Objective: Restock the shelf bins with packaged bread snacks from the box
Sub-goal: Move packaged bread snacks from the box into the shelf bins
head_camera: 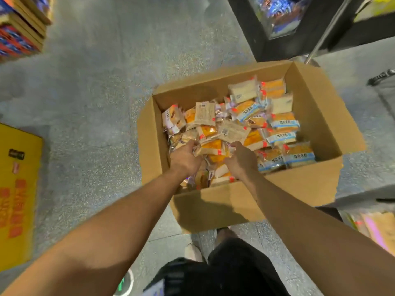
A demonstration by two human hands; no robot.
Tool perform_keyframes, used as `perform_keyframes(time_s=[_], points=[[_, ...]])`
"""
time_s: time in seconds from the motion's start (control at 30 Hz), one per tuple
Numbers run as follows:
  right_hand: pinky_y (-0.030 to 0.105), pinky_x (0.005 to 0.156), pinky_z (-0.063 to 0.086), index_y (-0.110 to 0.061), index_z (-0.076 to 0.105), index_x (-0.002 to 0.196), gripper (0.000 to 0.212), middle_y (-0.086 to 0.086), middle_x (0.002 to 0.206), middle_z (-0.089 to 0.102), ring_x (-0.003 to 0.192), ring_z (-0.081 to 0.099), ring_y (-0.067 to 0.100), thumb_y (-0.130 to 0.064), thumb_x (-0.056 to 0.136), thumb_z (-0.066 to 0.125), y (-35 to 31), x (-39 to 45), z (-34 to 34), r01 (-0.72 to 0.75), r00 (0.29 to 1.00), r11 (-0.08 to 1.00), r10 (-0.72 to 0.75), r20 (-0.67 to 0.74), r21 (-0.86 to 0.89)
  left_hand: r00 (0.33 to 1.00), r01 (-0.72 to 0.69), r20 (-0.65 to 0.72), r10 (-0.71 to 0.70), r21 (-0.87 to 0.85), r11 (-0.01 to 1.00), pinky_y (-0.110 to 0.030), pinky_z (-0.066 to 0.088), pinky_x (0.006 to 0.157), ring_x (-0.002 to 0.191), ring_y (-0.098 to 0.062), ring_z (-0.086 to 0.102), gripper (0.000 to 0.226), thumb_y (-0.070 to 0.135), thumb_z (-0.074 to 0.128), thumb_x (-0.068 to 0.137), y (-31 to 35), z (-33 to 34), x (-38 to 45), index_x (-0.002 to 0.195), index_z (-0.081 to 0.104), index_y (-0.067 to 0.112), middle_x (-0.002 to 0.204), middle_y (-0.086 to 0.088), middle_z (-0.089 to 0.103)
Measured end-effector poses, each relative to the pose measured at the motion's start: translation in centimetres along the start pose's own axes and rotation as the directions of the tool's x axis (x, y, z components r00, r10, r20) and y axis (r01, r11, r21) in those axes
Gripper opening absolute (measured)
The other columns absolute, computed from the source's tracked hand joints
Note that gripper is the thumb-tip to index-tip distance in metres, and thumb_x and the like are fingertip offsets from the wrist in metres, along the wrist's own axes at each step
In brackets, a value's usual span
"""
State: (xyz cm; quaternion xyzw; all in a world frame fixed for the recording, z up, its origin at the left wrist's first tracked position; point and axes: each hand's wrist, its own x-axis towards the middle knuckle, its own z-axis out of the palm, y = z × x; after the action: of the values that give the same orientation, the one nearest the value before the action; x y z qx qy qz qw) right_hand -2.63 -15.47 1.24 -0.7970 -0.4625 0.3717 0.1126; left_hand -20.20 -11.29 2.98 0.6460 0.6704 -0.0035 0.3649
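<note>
Open corrugated cardboard box (224,201) on speckled grey floor (96,103) holds glossy, pillow-shaped bread snack packets (282,124). Left hand (184,158) and right hand (241,160) both curl around crinkled packets in the heap.

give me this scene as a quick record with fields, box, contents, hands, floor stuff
container: open cardboard box on the grey floor, flaps folded out
contents: loose pile of packaged bread snacks, many with blue-and-white labels
left hand: inside the box, fingers curled round packets
right hand: inside the box, fingers curled round packets
nearby: yellow flattened carton on the floor at left; dark shelf unit behind the box
stage: gathering packets, none lifted out yet
</note>
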Motion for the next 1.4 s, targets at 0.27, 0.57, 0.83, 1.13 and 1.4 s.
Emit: perform_keyframes(time_s=[0.27, 0.57, 0.83, 1.13, 1.4], points=[[0.041, 0.092, 0.051, -0.015, 0.051, 0.139, 0.054, 0.013, 0.126, 0.06, 0.118, 0.056, 0.034, -0.025, 0.088, 0.069, 1.1, 13.2, 0.7, 0.075, 0.997, 0.983, -0.068, 0.046, -0.167, 0.998, -0.058, -0.015, 0.059, 0.094, 0.994, -0.036, 0.043, 0.1, 0.126, -0.031, 0.051, 0.062, 0.028, 0.068, 0.088, 3.0, 2.9, 13.2, 0.145, 0.046, 0.023, 0.139, -0.01, 0.053], [0.045, 0.099, 0.045, -0.013, 0.045, 0.138, 0.062, 0.012, 0.138, 0.046, 0.127, 0.042, 0.035, -0.028, 0.084, 0.069, 5.8, 21.0, 6.5, 0.241, 0.97, 0.847, -0.215, 0.11, -0.473, 0.983, -0.163, 0.157, 0.099, 0.473, 0.866, -0.048, 0.021, 0.122, 0.151, -0.039, 0.0, 0.084, 0.043, 0.062, 0.088, 1.4, 7.5, 25.1, 0.155, 0.011, 0.042, 0.167, -0.003, -0.002], [0.046, 0.088, 0.044, -0.016, 0.046, 0.131, 0.047, 0.012, 0.134, 0.05, 0.118, 0.046, 0.038, -0.017, 0.088, 0.065, 6.7, 21.7, 8.1, 0.144, 0.983, 0.797, -0.185, -0.01, -0.586, 0.961, -0.265, 0.091, 0.262, 0.579, 0.771, -0.053, 0.046, 0.09, 0.127, -0.044, 0.033, 0.073, 0.026, 0.072, 0.085, -0.2, 8.4, 25.6, 0.144, 0.029, 0.038, 0.149, -0.01, 0.03], [0.031, 0.076, 0.044, -0.026, 0.049, 0.143, 0.042, -0.004, 0.108, 0.066, 0.089, 0.059, 0.017, -0.024, 0.101, 0.049, 6.3, 19.3, 3.4, 0.104, 0.989, 0.991, -0.095, -0.116, 0.08, 0.988, -0.142, 0.016, 0.156, -0.337, 0.931, -0.041, 0.051, 0.09, 0.101, -0.023, 0.063, 0.045, 0.051, 0.048, 0.095, 1.0, 5.9, 22.6, 0.138, 0.038, 0.048, 0.113, -0.003, 0.067], [0.035, 0.08, 0.05, -0.022, 0.055, 0.126, 0.038, -0.007, 0.11, 0.062, 0.098, 0.059, 0.016, -0.04, 0.094, 0.064, 7.2, 19.0, 3.8, -0.308, 0.951, 0.836, 0.258, 0.171, 0.453, 0.972, 0.204, 0.185, -0.143, -0.374, 0.905, -0.045, 0.051, 0.094, 0.1, -0.024, 0.065, 0.026, 0.045, 0.051, 0.098, 0.6, 7.0, 22.6, 0.119, 0.053, 0.03, 0.108, 0.001, 0.07]])
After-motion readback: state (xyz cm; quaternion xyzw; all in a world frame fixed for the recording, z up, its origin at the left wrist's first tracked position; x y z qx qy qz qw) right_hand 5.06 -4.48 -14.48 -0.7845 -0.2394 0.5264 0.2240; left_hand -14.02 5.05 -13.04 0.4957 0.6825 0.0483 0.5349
